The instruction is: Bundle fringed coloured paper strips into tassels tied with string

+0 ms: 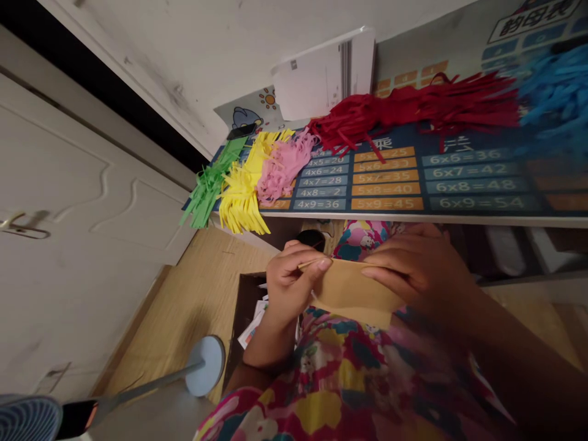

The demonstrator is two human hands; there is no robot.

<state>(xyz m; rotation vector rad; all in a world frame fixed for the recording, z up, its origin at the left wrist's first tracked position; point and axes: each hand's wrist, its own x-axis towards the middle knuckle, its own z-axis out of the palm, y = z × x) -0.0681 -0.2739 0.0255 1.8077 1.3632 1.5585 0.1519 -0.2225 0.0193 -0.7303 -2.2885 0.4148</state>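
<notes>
Over my lap I hold a sheet of yellow-orange paper (353,288) stretched between both hands. My left hand (296,272) pinches its upper left corner, thumb on top. At the upper right edge, my right hand (413,263) grips the sheet between thumb and fingers. The top edge looks folded or doubled, and the lower part hangs down against my patterned clothes. On the desk beyond lie fringed paper bundles: green (215,180), yellow (245,184), pink (287,165), red (413,113) and blue (558,104).
The desk mat (386,184) shows multiplication tables. A stack of white paper (316,79) leans against the wall. Below left, a box (234,331) holds paper scraps, near a fan stand's round base (205,366). A white door (59,196) is at left.
</notes>
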